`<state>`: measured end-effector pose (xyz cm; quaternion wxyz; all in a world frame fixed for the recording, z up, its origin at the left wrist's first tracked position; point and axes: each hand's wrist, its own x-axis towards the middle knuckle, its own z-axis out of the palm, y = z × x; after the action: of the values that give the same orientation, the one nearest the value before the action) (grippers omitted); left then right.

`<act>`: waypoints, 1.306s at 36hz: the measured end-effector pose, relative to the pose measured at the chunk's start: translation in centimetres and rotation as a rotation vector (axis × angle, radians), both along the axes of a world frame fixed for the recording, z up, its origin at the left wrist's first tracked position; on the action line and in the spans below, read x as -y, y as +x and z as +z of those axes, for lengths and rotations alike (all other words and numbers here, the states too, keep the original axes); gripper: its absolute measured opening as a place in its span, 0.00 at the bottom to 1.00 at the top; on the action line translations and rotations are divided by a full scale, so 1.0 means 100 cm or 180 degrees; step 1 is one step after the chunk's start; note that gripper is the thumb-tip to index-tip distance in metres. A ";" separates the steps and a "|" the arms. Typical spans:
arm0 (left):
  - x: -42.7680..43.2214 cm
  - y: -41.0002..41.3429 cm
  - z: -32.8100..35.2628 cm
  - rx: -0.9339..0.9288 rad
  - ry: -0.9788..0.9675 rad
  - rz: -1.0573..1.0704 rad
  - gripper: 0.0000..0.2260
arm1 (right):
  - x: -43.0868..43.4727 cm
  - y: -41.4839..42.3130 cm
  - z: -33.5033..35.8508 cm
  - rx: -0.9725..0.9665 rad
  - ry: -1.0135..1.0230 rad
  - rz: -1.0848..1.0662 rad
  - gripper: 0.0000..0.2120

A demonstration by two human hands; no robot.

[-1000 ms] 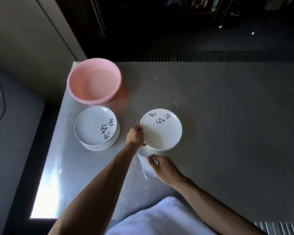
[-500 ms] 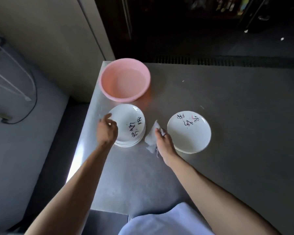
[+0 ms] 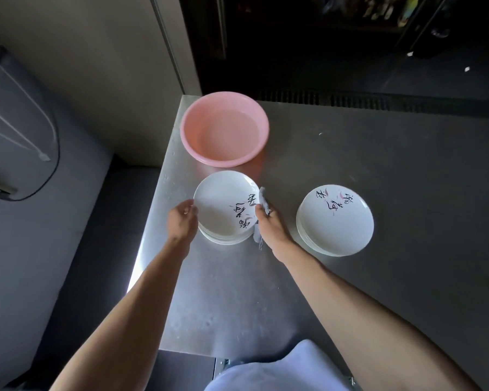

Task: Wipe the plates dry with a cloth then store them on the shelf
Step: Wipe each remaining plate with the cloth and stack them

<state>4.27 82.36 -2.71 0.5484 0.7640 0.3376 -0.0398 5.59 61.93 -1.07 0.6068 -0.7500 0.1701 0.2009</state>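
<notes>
Plate (image 3: 223, 204) gripped between left hand (image 3: 181, 222) and right hand (image 3: 271, 227) holding cloth (image 3: 262, 197).

counter (image 3: 407, 170): grey, matte, glare along left edge
far-left corner: pink basin (image 3: 192, 142), upright
in front of the basin: left plate stack (image 3: 223, 204), near left edge
right plate stack (image 3: 335, 221): apart from left one, mid-counter
cloth (image 3: 257, 237): tail possibly touching the surface between the stacks, unclear

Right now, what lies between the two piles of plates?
In the head view: the right hand gripping a white cloth, right by the left stack. From there to the right stack, only bare table.
</notes>
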 end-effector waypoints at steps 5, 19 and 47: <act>0.004 -0.002 0.005 0.0133 0.0000 0.0025 0.06 | -0.003 -0.001 0.001 0.0090 -0.0155 0.0008 0.12; 0.039 -0.043 0.018 0.0583 -0.0951 -0.0402 0.20 | 0.035 -0.041 0.015 0.0796 -0.0588 -0.0006 0.21; 0.185 -0.135 -0.023 -0.0841 -0.1555 -0.1001 0.15 | 0.188 -0.202 -0.053 0.1393 -0.1774 0.3165 0.33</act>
<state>-9.20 63.88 -4.99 0.6542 0.6408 0.2641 -0.3028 -14.61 43.09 -6.36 0.2421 -0.8940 -0.2828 0.2493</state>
